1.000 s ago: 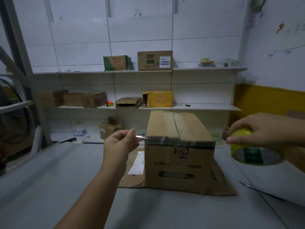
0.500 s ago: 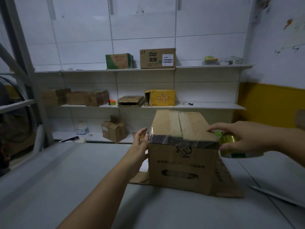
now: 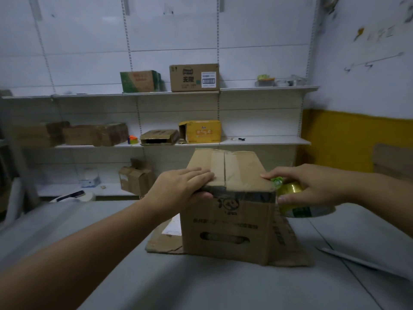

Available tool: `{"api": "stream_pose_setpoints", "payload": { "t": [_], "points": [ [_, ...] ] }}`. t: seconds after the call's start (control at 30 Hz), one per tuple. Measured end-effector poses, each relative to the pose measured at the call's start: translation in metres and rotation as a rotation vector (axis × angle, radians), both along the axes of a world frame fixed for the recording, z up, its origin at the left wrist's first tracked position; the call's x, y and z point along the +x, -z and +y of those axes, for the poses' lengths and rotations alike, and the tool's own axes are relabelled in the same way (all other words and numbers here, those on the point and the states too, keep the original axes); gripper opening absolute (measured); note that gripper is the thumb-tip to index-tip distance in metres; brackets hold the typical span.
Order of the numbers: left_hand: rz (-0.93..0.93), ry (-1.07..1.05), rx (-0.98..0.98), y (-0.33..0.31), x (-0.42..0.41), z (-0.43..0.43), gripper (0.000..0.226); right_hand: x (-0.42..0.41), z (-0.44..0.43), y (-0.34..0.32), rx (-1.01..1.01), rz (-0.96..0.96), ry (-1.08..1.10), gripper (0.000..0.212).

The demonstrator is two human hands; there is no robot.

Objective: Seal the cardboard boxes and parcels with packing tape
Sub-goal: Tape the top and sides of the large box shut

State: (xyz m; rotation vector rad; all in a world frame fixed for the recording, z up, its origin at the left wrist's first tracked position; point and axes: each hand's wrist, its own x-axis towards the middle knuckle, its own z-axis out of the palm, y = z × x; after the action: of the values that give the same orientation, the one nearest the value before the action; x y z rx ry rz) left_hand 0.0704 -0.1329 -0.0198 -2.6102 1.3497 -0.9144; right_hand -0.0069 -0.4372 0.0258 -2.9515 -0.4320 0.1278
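Observation:
A brown cardboard box (image 3: pixel 230 229) stands on the grey table, its top flaps closed, with clear tape along the centre seam and a strip laid across the near top edge. My left hand (image 3: pixel 178 186) lies flat on the box's top left corner, fingers straight on the tape and thumb on the front face. My right hand (image 3: pixel 312 184) grips a yellow-green roll of packing tape (image 3: pixel 299 204) just off the box's right side, with its forefinger stretched onto the top right edge.
Flattened cardboard (image 3: pixel 163 242) lies under the box. Behind the table, wall shelves (image 3: pixel 263 142) carry several cartons, among them a yellow one (image 3: pixel 201 130). A thin flat sheet (image 3: pixel 357 262) lies at the table's right. A yellow-painted wall band (image 3: pixel 348 139) is at right.
The stretched tape was brought down onto the box's near top edge. My left hand went from pinching the tape end to lying flat on the corner. My right hand moved the roll to the right side.

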Motion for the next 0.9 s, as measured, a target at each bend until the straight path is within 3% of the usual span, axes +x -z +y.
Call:
{"api": "stream_pose_setpoints", "payload": {
  "t": [0.27, 0.37, 0.47, 0.53, 0.63, 0.9],
  "points": [
    [-0.116, 0.118, -0.082, 0.001, -0.037, 0.025, 0.055, -0.019, 0.009, -0.003, 0.132, 0.079, -0.062, 0.055],
    [-0.074, -0.021, -0.005, -0.005, -0.051, 0.031, 0.063, -0.025, 0.020, -0.001, 0.140, 0.091, -0.043, 0.055],
    [-0.190, -0.199, 0.106, -0.027, -0.063, 0.006, 0.070, -0.027, 0.020, -0.002, 0.159, 0.053, -0.045, 0.056],
    [-0.117, -0.201, 0.144, -0.038, -0.079, -0.027, 0.072, -0.030, 0.018, -0.003, 0.161, 0.056, -0.019, 0.057],
    [0.135, -0.210, 0.206, -0.028, -0.089, -0.074, 0.080, -0.037, 0.023, 0.000, 0.158, 0.039, -0.015, 0.058],
    [-0.039, -0.035, 0.012, -0.012, -0.063, -0.052, 0.076, -0.053, 0.030, 0.000, 0.175, -0.019, 0.025, 0.055]
  ]
}}
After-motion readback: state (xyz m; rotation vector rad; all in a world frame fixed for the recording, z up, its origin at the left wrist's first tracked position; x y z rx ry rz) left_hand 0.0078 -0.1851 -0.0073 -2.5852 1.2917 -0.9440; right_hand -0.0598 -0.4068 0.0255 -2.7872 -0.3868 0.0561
